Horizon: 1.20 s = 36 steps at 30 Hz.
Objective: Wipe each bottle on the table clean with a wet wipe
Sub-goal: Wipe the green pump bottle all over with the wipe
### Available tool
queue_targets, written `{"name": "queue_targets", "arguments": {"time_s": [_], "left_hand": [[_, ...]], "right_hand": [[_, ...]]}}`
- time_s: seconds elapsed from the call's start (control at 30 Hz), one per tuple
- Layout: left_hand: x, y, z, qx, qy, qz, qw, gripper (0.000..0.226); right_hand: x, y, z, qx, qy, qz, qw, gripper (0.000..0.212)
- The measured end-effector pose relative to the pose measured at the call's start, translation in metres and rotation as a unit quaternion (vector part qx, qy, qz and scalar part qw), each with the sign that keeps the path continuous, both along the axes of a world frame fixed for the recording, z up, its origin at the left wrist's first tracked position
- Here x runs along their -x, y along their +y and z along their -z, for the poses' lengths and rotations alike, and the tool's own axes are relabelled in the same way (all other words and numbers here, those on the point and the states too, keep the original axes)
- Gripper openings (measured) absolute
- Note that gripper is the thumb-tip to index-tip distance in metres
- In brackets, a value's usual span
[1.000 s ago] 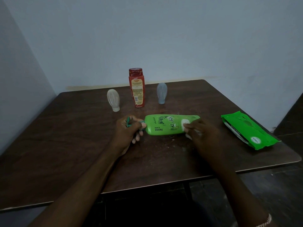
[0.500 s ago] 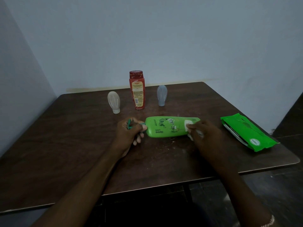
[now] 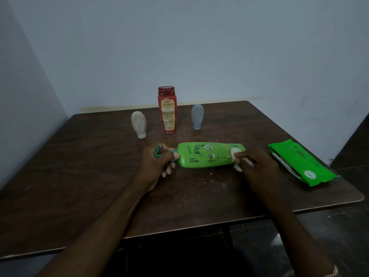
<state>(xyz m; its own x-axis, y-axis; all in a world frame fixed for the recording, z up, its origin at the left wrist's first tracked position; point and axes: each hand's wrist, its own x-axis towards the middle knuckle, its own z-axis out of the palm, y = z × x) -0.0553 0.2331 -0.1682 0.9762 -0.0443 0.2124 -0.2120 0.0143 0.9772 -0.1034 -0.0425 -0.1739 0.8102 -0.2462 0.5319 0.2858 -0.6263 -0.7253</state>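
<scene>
Pinning the green bottle (image 3: pixel 209 154) flat on the counter (image 3: pixel 79 176), in front of the red bottle (image 3: pixel 167 110), our left hand (image 3: pixel 159 158) grips its cap while our right hand (image 3: pixel 257 164) pinches the wet wipe (image 3: pixel 235 151) against its base; we should rub firmly and roll it.

Dim room, plain pale-blue walls (image 3: pixel 199 47) meeting in left corner, dark wood table (image 3: pixel 79 176) w/ rounded corners, dark floor (image 3: pixel 339 236)

Dark wooden table (image 3: pixel 79 176), pale wall (image 3: pixel 199 47).
</scene>
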Motion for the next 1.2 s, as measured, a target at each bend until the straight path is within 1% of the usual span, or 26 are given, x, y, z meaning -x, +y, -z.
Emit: {"name": "queue_targets", "arguments": {"time_s": [0.07,0.13,0.23,0.33,0.4,0.57,0.6,0.67,0.77,0.87,0.93,1.0,1.07,1.13,1.2], "left_hand": [[0.000,0.000,-0.001,-0.002,-0.002,-0.001,1.000,0.012],[0.001,0.000,-0.001,-0.004,-0.004,-0.003,1.000,0.014],[0.001,0.000,-0.001,0.002,-0.005,-0.002,1.000,0.022],[0.001,0.000,-0.002,0.000,-0.002,-0.001,1.000,0.021],[0.001,0.000,-0.002,-0.002,-0.002,0.000,1.000,0.020],[0.002,0.000,-0.001,-0.008,-0.004,0.001,1.000,0.019],[0.002,0.000,-0.001,-0.009,-0.006,0.000,1.000,0.019],[0.002,0.000,-0.002,-0.012,-0.007,-0.002,1.000,0.020],[0.002,0.000,-0.002,-0.007,-0.005,-0.001,1.000,0.021],[0.001,0.000,-0.002,-0.007,-0.003,0.003,1.000,0.017],[0.001,0.000,-0.002,-0.011,-0.006,0.004,1.000,0.017],[0.001,0.001,-0.001,-0.010,-0.009,0.005,1.000,0.020],[0.001,0.002,0.000,-0.009,-0.009,0.005,1.000,0.020],[0.000,0.002,0.000,-0.011,-0.007,0.007,1.000,0.016],[0.001,0.002,0.000,-0.014,-0.005,0.008,1.000,0.014]], "right_hand": [[-0.007,-0.001,-0.005,-0.004,0.001,0.027,1.000,0.011],[-0.013,0.008,-0.008,0.004,-0.006,0.024,1.000,0.012],[-0.010,0.026,-0.005,0.037,-0.010,-0.033,0.999,0.011],[-0.001,0.027,0.002,0.047,-0.005,-0.081,0.996,0.008],[-0.001,0.014,0.004,0.059,-0.005,-0.066,0.996,0.011],[-0.013,-0.004,-0.009,0.030,-0.008,0.047,0.998,0.012],[-0.014,-0.001,-0.011,0.032,-0.009,0.048,0.998,0.013],[-0.013,0.009,-0.010,0.044,-0.006,0.011,0.999,0.014],[-0.004,0.017,-0.004,0.051,0.003,-0.039,0.998,0.003],[-0.004,0.006,-0.001,0.040,0.021,-0.002,0.999,0.006],[-0.011,-0.006,-0.003,0.021,0.024,0.036,0.999,0.003],[-0.020,-0.011,-0.006,0.016,0.019,0.052,0.998,0.013],[-0.025,-0.010,-0.008,0.050,-0.001,0.034,0.998,0.018],[-0.023,-0.004,-0.009,0.079,-0.007,-0.006,0.997,0.012],[-0.018,-0.005,-0.006,0.096,0.008,-0.026,0.995,0.010]]}}
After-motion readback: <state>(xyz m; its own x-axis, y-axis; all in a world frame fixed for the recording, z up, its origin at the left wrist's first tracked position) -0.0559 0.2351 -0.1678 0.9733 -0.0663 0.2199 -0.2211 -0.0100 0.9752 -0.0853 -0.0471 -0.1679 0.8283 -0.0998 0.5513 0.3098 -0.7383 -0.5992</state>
